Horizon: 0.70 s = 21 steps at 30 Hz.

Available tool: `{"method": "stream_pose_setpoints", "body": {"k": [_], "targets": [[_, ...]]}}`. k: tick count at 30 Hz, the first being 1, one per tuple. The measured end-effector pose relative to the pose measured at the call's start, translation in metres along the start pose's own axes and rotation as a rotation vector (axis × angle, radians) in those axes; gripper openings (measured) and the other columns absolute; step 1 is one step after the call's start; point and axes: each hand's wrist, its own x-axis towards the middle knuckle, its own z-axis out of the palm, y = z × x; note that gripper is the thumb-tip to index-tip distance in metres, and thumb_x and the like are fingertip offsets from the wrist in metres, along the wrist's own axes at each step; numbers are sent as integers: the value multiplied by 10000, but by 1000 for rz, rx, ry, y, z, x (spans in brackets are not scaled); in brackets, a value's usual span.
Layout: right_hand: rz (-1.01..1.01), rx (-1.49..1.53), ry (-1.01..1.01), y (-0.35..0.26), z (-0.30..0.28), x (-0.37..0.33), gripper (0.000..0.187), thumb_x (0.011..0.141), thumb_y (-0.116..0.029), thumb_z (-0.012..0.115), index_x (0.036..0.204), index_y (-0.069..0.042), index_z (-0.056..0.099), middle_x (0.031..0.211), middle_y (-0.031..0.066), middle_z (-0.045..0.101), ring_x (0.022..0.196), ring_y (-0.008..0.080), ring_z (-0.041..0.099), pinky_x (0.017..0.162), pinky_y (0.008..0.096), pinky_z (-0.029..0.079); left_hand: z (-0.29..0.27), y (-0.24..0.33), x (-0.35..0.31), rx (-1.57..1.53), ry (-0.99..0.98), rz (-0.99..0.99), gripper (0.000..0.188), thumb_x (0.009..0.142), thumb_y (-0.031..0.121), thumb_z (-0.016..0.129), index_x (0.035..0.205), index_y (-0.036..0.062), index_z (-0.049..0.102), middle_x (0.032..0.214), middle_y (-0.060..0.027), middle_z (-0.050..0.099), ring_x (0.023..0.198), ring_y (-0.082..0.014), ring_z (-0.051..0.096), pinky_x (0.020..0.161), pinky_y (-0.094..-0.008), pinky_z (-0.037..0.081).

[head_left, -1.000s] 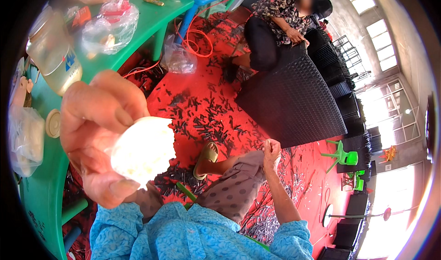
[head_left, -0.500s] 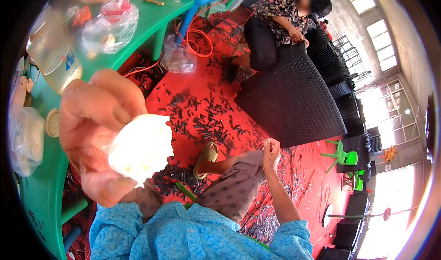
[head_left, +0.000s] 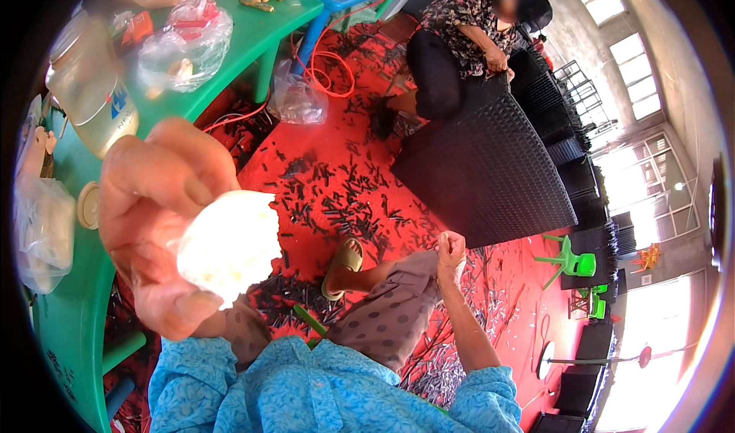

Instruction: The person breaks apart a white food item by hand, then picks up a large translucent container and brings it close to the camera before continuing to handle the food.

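Note:
Close in front of me on the left, my left hand point(head_left: 164, 203) is closed around a white steamed bun point(head_left: 230, 245), thumb below and fingers above. The bun is overexposed, with a smooth rounded side in the hand and a ragged, torn-looking edge facing right. My right hand point(head_left: 450, 258) rests at my knee in brown polka-dot trousers point(head_left: 394, 303), its fingers curled in and nothing showing in them.
Left, a green table point(head_left: 253, 27) holds a clear jar point(head_left: 92, 88), plastic bags point(head_left: 187, 46) and a round lid point(head_left: 88, 205). Black scraps litter the red floor point(head_left: 306, 150). Ahead, a person point(head_left: 467, 35) touches a black woven panel point(head_left: 490, 165). Green chairs point(head_left: 570, 258) stand right.
My left hand and the bun have shifted slightly to the left. My right hand stays at the knee.

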Motion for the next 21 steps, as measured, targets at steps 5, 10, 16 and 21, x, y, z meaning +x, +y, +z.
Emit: {"method": "stream_pose_setpoints", "body": {"k": [5,10,16,21], "targets": [[-7,36,-7,2,2,0,230,840,-247,542,885,-26,499,688,9,510,594,64,472,547,208,395,0,2,0,-5,19,4,476,522,250,697,820,-23,445,689,-120,450,600,-162,440,436,-216,343],[23,9,-10,-5,2,-1,233,840,-248,542,893,-25,497,697,9,505,595,63,468,550,205,394,-1,0,0,18,25,35,466,528,258,692,805,-24,444,672,-104,437,597,-164,436,428,-220,340],[16,3,-16,-3,1,-1,226,843,-245,538,895,-29,497,693,4,496,601,60,456,554,206,388,-3,1,-4,87,60,-12,489,547,333,685,763,36,362,721,-105,396,522,-103,326,468,-199,270],[36,-37,-16,-12,2,-3,216,843,-237,538,894,-31,498,696,1,495,604,58,453,556,204,386,0,3,-5,123,125,-42,481,548,331,682,755,38,362,712,-104,394,520,-103,317,468,-202,261]]}}
